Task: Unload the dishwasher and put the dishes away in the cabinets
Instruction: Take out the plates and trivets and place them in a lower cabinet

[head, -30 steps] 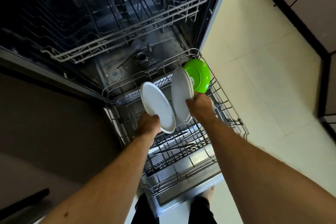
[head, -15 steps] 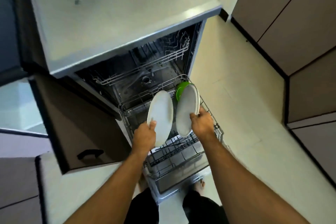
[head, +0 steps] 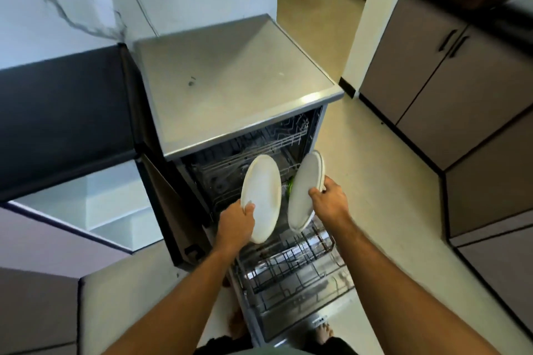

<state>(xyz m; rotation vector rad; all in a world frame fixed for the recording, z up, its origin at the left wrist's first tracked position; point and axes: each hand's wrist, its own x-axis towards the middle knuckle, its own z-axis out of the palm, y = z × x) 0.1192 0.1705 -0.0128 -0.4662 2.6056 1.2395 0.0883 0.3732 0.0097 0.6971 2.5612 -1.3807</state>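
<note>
Left hand [head: 236, 225]: grip closed on the lower left rim of a white plate [head: 262, 197], thumb lying over the plate's face, plate stood on edge and tilted, centre of the frame. Right hand [head: 330, 202]: grip closed on the right rim of a second white plate [head: 305, 190], thumb on the near face, fingers behind; this one also on edge, leaning toward the right. A double rim line shows at its top; cannot tell whether that is one plate or two stacked.

The two plates are apart, a narrow gap between them. In that gap a sliver of something green [head: 290, 185] shows, mostly hidden.

Both plates are held clear above the lower rack [head: 291, 265], which is pulled out over the open dishwasher door [head: 291, 326], lower centre of the frame. Rack wires look bare where visible. Upper rack [head: 277, 144] sits inside the tub, behind the plates.

Dishwasher's flat grey top [head: 230, 75] fills the upper centre. Brown cabinets [head: 450, 89] with dark handles at the right of the frame. Cream floor [head: 375, 181] between. Bare toes [head: 323, 333] at the bottom edge, beside the door.
</note>
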